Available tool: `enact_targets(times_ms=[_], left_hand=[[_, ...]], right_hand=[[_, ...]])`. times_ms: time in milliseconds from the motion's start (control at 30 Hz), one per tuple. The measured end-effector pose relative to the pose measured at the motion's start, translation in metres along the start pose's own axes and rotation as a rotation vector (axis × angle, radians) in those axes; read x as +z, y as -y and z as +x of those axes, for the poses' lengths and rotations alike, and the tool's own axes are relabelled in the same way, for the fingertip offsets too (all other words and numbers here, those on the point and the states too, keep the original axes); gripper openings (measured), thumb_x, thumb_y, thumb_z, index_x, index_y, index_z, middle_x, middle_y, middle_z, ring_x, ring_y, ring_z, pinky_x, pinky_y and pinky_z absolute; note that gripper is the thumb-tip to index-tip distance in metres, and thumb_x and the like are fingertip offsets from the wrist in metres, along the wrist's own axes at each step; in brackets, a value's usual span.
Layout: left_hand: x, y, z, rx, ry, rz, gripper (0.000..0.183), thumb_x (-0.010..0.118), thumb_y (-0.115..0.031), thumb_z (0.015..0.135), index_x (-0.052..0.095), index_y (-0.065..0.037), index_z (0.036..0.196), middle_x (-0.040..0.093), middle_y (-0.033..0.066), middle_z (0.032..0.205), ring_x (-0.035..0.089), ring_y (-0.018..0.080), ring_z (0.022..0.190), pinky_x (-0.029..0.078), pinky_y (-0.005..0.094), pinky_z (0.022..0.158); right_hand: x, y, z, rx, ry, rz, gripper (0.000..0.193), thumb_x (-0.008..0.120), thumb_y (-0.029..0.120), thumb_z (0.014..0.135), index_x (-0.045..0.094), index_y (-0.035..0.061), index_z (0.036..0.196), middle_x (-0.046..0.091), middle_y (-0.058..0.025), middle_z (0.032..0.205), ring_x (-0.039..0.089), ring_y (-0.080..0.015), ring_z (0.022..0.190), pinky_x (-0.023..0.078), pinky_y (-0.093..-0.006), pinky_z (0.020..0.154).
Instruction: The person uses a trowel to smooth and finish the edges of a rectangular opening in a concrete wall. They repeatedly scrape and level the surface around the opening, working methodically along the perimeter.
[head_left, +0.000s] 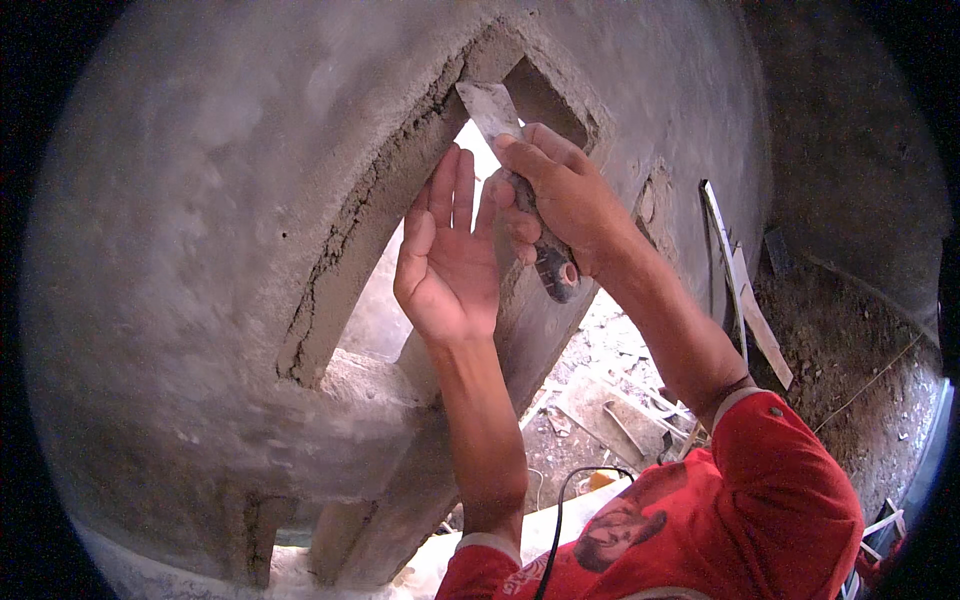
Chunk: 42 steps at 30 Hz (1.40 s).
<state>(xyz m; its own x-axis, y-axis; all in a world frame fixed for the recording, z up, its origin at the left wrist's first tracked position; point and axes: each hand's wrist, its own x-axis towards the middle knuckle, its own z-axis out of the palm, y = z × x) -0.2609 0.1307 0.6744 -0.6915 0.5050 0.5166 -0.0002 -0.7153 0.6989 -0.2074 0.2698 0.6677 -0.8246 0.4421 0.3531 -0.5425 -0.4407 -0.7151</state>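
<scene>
My right hand (575, 205) is closed round the dark handle of a putty knife (489, 108), with the thumb near the base of the blade. The mortar-smeared blade points up and left, close to the upper edge of an opening in a grey plastered wall (190, 190). Whether the blade touches the mortar I cannot tell. Just below and left of it, my left hand (450, 265) is raised with its palm turned up and fingers stretched out, holding nothing. Rough, cracked mortar (345, 235) lines the opening's left inner edge.
Light comes through the opening behind my hands. A second, smaller opening (290, 545) sits lower in the wall. Thin strips (745, 290) lean at the right, above ground strewn with rubble (850, 350). Boards and scraps (610, 415) lie below my right arm.
</scene>
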Motion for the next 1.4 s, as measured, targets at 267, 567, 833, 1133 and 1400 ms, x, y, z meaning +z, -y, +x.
enact_targets(times_ms=[267,567,833,1133,1400], left_hand=[[-0.003,0.001,0.002,0.021,-0.012,-0.01,0.058,0.052,-0.019,0.106,0.036,0.005,0.156,0.043,0.0263,0.159,0.034,0.0365,0.154,0.026,0.0563,0.129],[-0.008,0.001,0.002,0.039,-0.017,-0.007,0.057,0.053,-0.018,0.105,0.038,0.006,0.155,0.045,0.0265,0.158,0.035,0.0365,0.154,0.028,0.0564,0.128],[-0.008,0.002,0.006,0.06,0.009,0.028,0.058,0.05,-0.016,0.105,0.036,0.005,0.157,0.043,0.0261,0.16,0.036,0.0361,0.153,0.028,0.0566,0.128],[-0.008,0.004,0.004,0.071,0.002,0.035,0.058,0.05,-0.017,0.106,0.034,0.004,0.157,0.046,0.0237,0.158,0.037,0.0356,0.152,0.028,0.0559,0.128],[0.0,0.007,0.007,0.051,0.004,0.064,0.058,0.051,-0.017,0.105,0.035,0.005,0.157,0.045,0.0239,0.158,0.036,0.0364,0.153,0.029,0.0556,0.128]], right_hand=[[-0.008,-0.008,0.029,-0.135,0.044,-0.113,0.028,0.052,0.029,0.108,0.056,0.0038,0.097,0.055,-0.003,0.064,0.051,-0.0128,0.044,0.042,-0.0302,0.039],[-0.006,0.002,0.022,0.043,0.033,0.083,0.024,0.054,0.026,0.108,0.058,0.0028,0.102,0.057,-0.0011,0.073,0.05,-0.0099,0.046,0.044,-0.0284,0.038],[-0.029,-0.019,0.049,-0.139,0.108,-0.226,0.028,0.052,0.029,0.109,0.061,0.0026,0.11,0.057,-0.0054,0.068,0.051,-0.0136,0.046,0.044,-0.0299,0.042],[-0.013,0.003,0.019,0.03,0.072,-0.001,0.025,0.054,0.028,0.108,0.059,0.0033,0.107,0.06,-0.0027,0.075,0.051,-0.0095,0.046,0.043,-0.0272,0.04],[-0.029,-0.012,0.063,-0.111,0.049,-0.169,0.027,0.053,0.028,0.108,0.058,0.0021,0.103,0.057,-0.004,0.075,0.051,-0.0122,0.046,0.047,-0.0296,0.039]])
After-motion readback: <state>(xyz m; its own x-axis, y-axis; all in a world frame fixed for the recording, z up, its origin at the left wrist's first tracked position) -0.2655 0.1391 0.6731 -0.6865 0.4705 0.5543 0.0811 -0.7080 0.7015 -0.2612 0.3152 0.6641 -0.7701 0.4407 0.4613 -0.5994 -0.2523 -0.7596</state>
